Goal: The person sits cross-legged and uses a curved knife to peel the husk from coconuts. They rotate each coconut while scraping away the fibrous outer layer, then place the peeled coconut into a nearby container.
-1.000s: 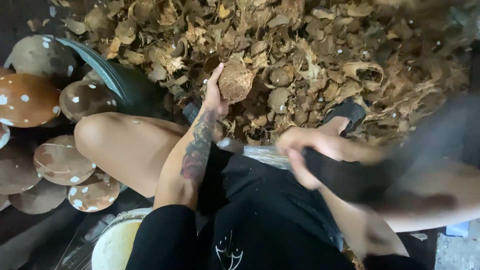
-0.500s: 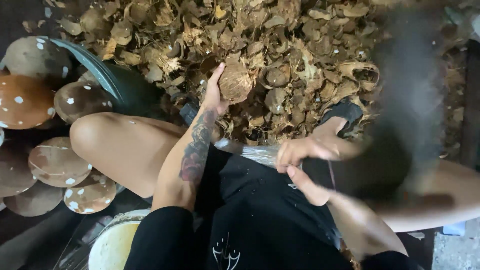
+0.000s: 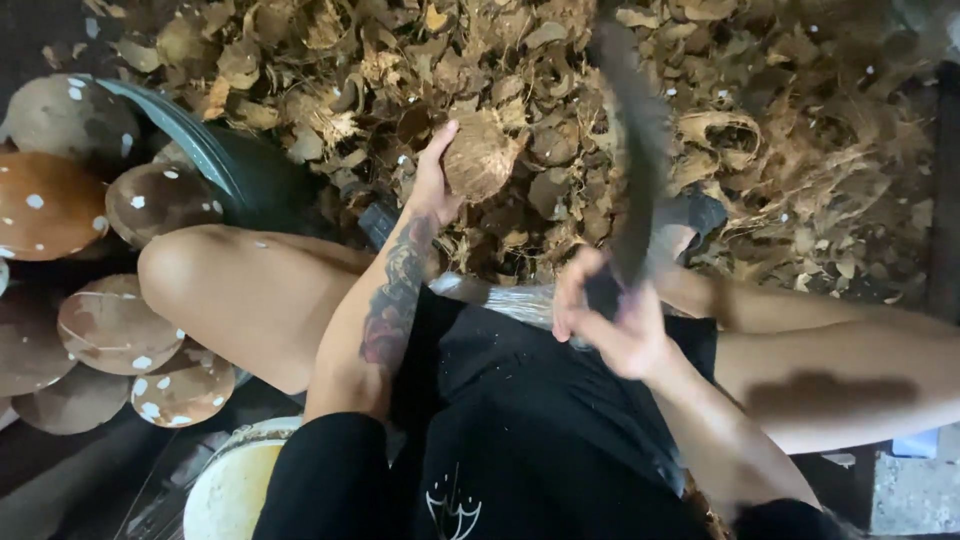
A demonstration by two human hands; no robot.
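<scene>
Brown coconut [image 3: 480, 155] in left hand [image 3: 432, 185]; right hand [image 3: 610, 320] grips blade [image 3: 628, 150].

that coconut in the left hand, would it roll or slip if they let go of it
Probably yes. The coconut looks round, and the left hand grips only its side, so it would likely roll off into the husk pile. Its fibrous brown surface suggests good grip, not slippery. It looks hard and rigid, and likely heavy for its size.

Coconut [image 3: 482, 155]: in left hand [image 3: 432, 190], over husk pile [image 3: 780, 150].
Blade [image 3: 628, 150]: in right hand [image 3: 610, 320], right of coconut.
Shelled coconuts [image 3: 110, 320]: left, beside knee.
Bucket [image 3: 235, 490]: bottom left.
</scene>
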